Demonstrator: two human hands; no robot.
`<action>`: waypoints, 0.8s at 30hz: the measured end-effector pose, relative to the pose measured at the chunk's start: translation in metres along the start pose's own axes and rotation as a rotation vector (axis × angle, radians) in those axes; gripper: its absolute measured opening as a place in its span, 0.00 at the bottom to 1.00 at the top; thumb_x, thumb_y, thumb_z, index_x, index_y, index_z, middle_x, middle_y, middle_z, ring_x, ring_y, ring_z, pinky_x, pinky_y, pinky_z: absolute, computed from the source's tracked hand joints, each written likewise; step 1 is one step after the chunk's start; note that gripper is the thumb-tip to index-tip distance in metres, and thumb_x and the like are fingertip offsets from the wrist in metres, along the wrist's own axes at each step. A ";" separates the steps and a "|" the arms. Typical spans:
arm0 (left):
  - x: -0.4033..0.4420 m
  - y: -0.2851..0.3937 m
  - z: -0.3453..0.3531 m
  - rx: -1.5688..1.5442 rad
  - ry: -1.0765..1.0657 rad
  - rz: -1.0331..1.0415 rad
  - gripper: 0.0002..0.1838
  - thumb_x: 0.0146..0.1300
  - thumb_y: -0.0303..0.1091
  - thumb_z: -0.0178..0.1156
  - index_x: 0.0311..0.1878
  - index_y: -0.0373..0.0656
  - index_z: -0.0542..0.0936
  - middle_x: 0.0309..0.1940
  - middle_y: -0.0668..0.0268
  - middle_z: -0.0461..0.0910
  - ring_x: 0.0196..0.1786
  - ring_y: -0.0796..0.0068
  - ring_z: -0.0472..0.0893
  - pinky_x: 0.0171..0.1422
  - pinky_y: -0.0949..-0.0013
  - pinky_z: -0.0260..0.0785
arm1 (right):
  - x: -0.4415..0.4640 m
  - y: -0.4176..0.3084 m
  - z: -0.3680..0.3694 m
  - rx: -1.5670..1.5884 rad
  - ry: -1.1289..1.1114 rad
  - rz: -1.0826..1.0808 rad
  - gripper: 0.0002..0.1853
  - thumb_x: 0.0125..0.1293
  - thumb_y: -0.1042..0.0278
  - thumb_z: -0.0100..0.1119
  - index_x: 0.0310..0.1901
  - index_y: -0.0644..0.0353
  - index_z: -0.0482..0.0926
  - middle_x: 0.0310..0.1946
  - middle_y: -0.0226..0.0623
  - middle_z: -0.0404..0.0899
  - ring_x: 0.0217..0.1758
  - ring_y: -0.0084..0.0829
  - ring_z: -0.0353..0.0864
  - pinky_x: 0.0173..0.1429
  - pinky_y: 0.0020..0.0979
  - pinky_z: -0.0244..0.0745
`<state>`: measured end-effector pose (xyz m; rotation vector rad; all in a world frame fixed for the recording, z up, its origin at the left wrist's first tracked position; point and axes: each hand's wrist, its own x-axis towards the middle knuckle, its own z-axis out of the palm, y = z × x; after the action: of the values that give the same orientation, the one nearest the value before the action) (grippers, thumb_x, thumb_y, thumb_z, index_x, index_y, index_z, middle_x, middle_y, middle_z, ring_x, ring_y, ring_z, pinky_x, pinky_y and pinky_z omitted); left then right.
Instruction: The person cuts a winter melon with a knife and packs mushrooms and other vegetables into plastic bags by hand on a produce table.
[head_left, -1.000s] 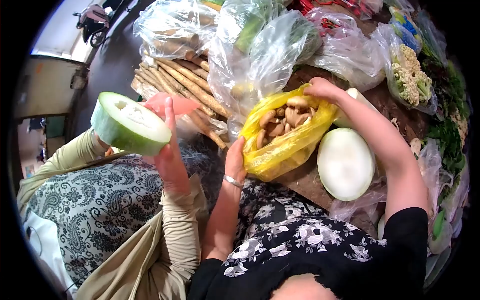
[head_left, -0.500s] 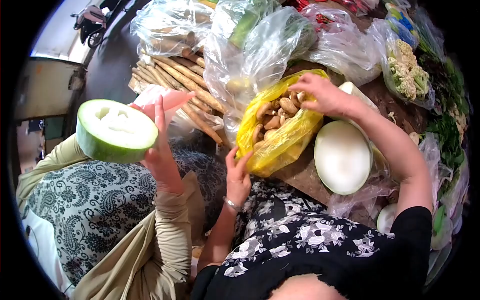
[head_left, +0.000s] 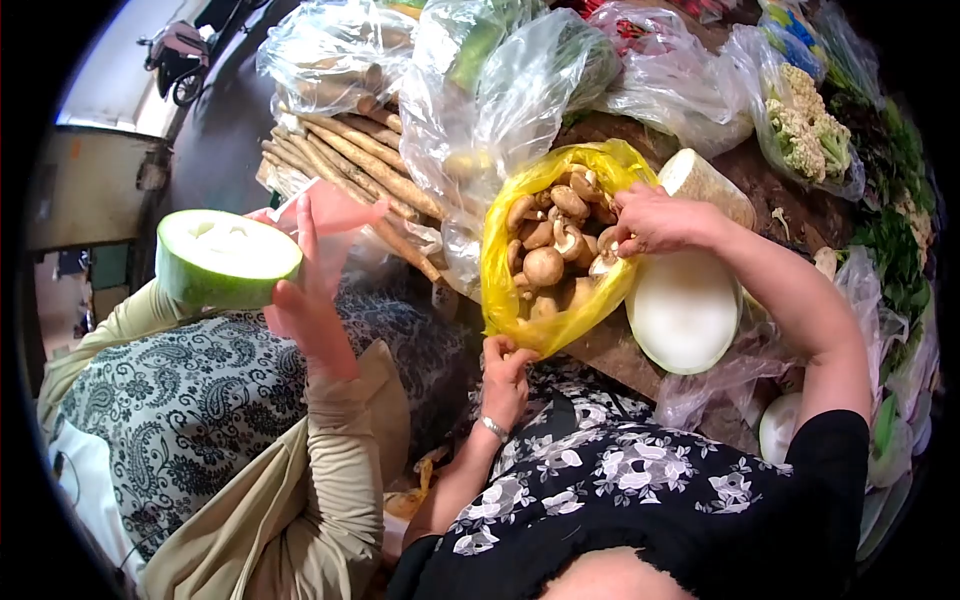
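Centre frame: left hand [head_left: 506, 382] pinches a thin yellow plastic bag [head_left: 572, 325] of round brown mushrooms [head_left: 543, 266]; right hand [head_left: 662, 220] curls its fingers at the edge, grip unclear. Best pulled gently.

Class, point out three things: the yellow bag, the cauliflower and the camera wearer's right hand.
Yellow bag [head_left: 495, 272]: head view, on its side wall.
Cauliflower [head_left: 803, 130]: head view, on its florets.
Right hand [head_left: 668, 220]: head view, on the back of the hand.

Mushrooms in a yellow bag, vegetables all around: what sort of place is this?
Most likely a vegetable stall, perhaps in a market. Brown mushrooms sit in an open yellow plastic bag, bagged cauliflower lies nearby, and long brown roots are piled together.
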<state>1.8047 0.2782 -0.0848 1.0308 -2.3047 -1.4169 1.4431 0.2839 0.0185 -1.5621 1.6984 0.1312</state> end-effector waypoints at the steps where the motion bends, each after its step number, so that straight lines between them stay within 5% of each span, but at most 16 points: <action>1: 0.000 -0.004 0.005 -0.038 0.018 0.025 0.18 0.51 0.12 0.53 0.41 0.43 0.83 0.47 0.51 0.68 0.50 0.51 0.73 0.57 0.60 0.68 | 0.010 0.008 0.005 -0.057 -0.040 -0.042 0.11 0.59 0.58 0.64 0.39 0.53 0.87 0.42 0.44 0.77 0.50 0.44 0.73 0.54 0.42 0.70; 6: 0.011 0.000 0.023 -0.082 0.019 0.064 0.20 0.53 0.11 0.51 0.43 0.41 0.85 0.50 0.51 0.69 0.54 0.50 0.74 0.59 0.60 0.69 | 0.020 0.020 0.014 -0.106 0.080 -0.171 0.09 0.55 0.65 0.65 0.34 0.61 0.83 0.32 0.47 0.82 0.38 0.47 0.81 0.43 0.41 0.75; 8: 0.024 0.006 0.035 -0.180 -0.034 -0.051 0.17 0.56 0.14 0.53 0.44 0.40 0.84 0.53 0.49 0.68 0.54 0.48 0.74 0.59 0.57 0.70 | 0.024 0.018 0.008 -0.083 -0.071 -0.077 0.11 0.56 0.67 0.68 0.40 0.60 0.82 0.41 0.45 0.76 0.52 0.47 0.75 0.54 0.40 0.71; 9: 0.034 0.016 0.038 -0.074 0.030 0.075 0.13 0.58 0.17 0.54 0.45 0.39 0.81 0.44 0.47 0.70 0.49 0.47 0.75 0.53 0.59 0.70 | 0.024 0.019 0.012 -0.074 -0.049 -0.048 0.13 0.55 0.68 0.68 0.42 0.59 0.81 0.43 0.47 0.75 0.52 0.48 0.74 0.55 0.42 0.71; 12: 0.057 -0.008 0.058 -0.023 -0.003 0.158 0.12 0.59 0.19 0.56 0.45 0.38 0.81 0.41 0.45 0.73 0.47 0.44 0.75 0.52 0.56 0.70 | 0.025 0.021 0.030 -0.149 0.099 -0.059 0.12 0.55 0.69 0.66 0.42 0.60 0.81 0.43 0.48 0.74 0.52 0.50 0.72 0.57 0.42 0.70; 18: 0.040 0.012 0.016 -0.179 -0.165 -0.038 0.17 0.60 0.18 0.57 0.50 0.43 0.84 0.36 0.54 0.75 0.41 0.53 0.79 0.48 0.62 0.73 | 0.000 0.013 -0.012 0.147 -0.003 -0.093 0.15 0.60 0.65 0.66 0.48 0.60 0.81 0.49 0.42 0.79 0.56 0.44 0.77 0.59 0.41 0.72; 20: 0.029 0.014 0.001 -0.173 -0.162 0.006 0.19 0.58 0.15 0.56 0.50 0.43 0.84 0.43 0.52 0.77 0.47 0.52 0.80 0.54 0.62 0.74 | -0.012 0.013 -0.026 0.313 0.252 -0.129 0.16 0.61 0.65 0.66 0.49 0.60 0.80 0.48 0.43 0.79 0.55 0.44 0.78 0.61 0.41 0.73; 22: 0.020 0.018 -0.008 -0.089 -0.089 0.066 0.21 0.56 0.13 0.54 0.50 0.43 0.83 0.51 0.49 0.77 0.53 0.49 0.80 0.59 0.63 0.73 | -0.005 0.042 -0.031 0.137 0.594 -0.184 0.19 0.61 0.64 0.65 0.54 0.59 0.79 0.53 0.46 0.76 0.60 0.45 0.75 0.64 0.41 0.71; 24: 0.018 0.025 -0.017 0.034 -0.022 0.165 0.22 0.57 0.12 0.52 0.51 0.43 0.83 0.55 0.49 0.76 0.54 0.50 0.80 0.58 0.64 0.74 | -0.006 0.069 -0.039 -0.176 0.832 0.003 0.25 0.61 0.62 0.66 0.60 0.56 0.75 0.60 0.46 0.73 0.65 0.45 0.71 0.70 0.45 0.64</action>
<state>1.7904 0.2614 -0.0575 0.8160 -2.3750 -1.3356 1.3632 0.2819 0.0183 -1.8891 2.3595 -0.4412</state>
